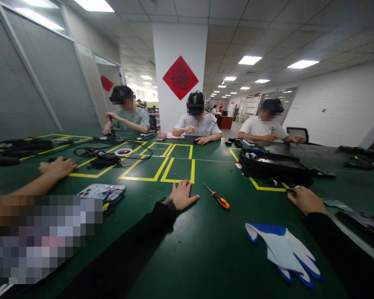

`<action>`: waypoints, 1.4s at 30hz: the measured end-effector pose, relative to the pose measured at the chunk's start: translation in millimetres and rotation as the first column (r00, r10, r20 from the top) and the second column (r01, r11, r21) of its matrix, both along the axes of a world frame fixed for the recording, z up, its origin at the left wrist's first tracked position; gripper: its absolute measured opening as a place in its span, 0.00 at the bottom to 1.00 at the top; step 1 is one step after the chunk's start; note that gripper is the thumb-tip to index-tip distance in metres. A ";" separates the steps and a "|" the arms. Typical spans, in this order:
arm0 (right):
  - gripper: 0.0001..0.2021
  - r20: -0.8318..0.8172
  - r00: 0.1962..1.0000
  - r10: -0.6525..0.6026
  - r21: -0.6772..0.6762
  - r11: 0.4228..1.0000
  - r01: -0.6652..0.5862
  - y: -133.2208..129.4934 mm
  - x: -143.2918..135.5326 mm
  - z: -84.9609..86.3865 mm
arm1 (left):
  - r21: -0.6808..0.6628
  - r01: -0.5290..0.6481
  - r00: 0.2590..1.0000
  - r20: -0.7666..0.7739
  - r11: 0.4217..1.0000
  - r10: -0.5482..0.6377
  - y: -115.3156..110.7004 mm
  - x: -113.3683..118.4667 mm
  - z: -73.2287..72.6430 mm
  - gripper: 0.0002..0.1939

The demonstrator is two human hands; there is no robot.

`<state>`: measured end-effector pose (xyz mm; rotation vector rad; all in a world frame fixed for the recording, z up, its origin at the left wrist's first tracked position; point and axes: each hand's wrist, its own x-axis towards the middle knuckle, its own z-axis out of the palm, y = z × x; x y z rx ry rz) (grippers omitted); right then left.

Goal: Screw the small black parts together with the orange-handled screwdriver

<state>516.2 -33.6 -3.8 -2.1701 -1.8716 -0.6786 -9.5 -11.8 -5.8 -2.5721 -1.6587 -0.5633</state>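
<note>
My left hand (183, 196) lies flat on the green table with its fingers spread, holding nothing. A dark watch (166, 202) is on that wrist. Just to its right is a screwdriver (221, 201) with an orange and black handle, apart from the fingers. My right hand (307, 201) rests farther right with curled fingers over a small dark thing that I cannot make out. Between my forearms, nearer to me, lies a white and blue work glove (283, 248).
A long black open case (274, 164) stands beyond my right hand. Yellow tape outlines (177, 179) mark the table. At left are a co-worker's arm (34, 182), a phone-like thing (102, 192) and black cables (127, 143). Several people sit across the table.
</note>
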 end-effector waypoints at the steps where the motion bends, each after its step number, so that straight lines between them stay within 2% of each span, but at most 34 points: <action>1: 0.16 0.009 1.000 0.020 0.003 1.000 -0.020 -0.1 1.1 -1.1 | -0.001 0.001 1.000 0.003 1.000 -0.001 -0.2 0.2 0.2 0.34; 7: 0.18 -0.006 0.996 0.090 -0.023 0.996 -0.090 -1.0 8.0 -3.4 | 0.017 0.024 0.999 0.024 1.000 -0.025 0.2 -0.3 -1.0 0.34; 15: 0.19 -0.039 0.994 0.100 0.016 0.995 -0.099 -6.1 1.2 -2.1 | 0.011 0.041 0.998 0.047 0.999 -0.041 1.1 -1.4 -1.1 0.34; 19: 0.20 -0.164 0.983 0.080 0.013 0.997 -0.078 -9.0 2.3 -6.4 | 0.012 0.048 0.997 0.056 0.999 -0.048 0.7 -0.9 -1.3 0.34; 22: 0.22 -0.265 0.956 0.125 0.052 0.992 -0.115 -9.2 -1.5 -6.3 | 0.013 0.040 0.996 0.074 0.999 -0.040 1.1 -2.0 -0.9 0.33; 25: 0.25 -0.351 0.908 0.229 0.138 0.972 -0.192 -9.9 -28.2 6.5 | 0.017 0.054 0.992 0.115 0.998 -0.055 -0.1 -2.1 3.9 0.31; 28: 0.24 -0.445 0.809 0.383 0.187 0.924 -0.334 -15.1 -85.8 33.0 | 0.060 0.149 0.961 0.227 0.987 -0.159 -8.9 7.1 14.9 0.26; 30: 0.23 -0.490 0.721 0.489 0.224 0.871 -0.438 -22.5 -135.9 52.7 | 0.078 0.220 0.896 0.379 0.972 -0.233 -20.8 21.9 24.0 0.23; 32: 0.21 -0.532 0.636 0.559 0.246 0.821 -0.516 -32.7 -188.0 68.8 | 0.047 0.295 0.786 0.555 0.954 -0.271 -35.7 42.3 32.4 0.21; 34: 0.19 -0.551 0.575 0.605 0.285 0.784 -0.552 -45.0 -236.0 78.8 | -0.012 0.370 0.643 0.725 0.929 -0.246 -49.9 64.3 39.2 0.21; 36: 0.17 -0.552 0.522 0.650 0.323 0.744 -0.585 -57.0 -275.6 82.9 | -0.091 0.460 0.493 0.853 0.883 -0.169 -59.7 83.3 43.7 0.21; 39: 0.13 -0.539 0.462 0.704 0.335 0.682 -0.650 -67.5 -311.2 83.0 | -0.186 0.450 0.313 0.949 0.874 0.041 -61.9 97.9 45.9 0.22; 41: 0.15 -0.549 0.441 0.710 0.297 0.659 -0.691 -64.8 -313.2 81.1 | -0.229 0.444 0.265 0.957 0.866 0.117 -54.7 94.6 44.6 0.20; 42: 0.16 -0.556 0.447 0.701 0.277 0.663 -0.695 -60.2 -306.1 79.4 | -0.254 0.450 0.279 0.951 0.856 0.136 -48.8 88.6 43.3 0.19</action>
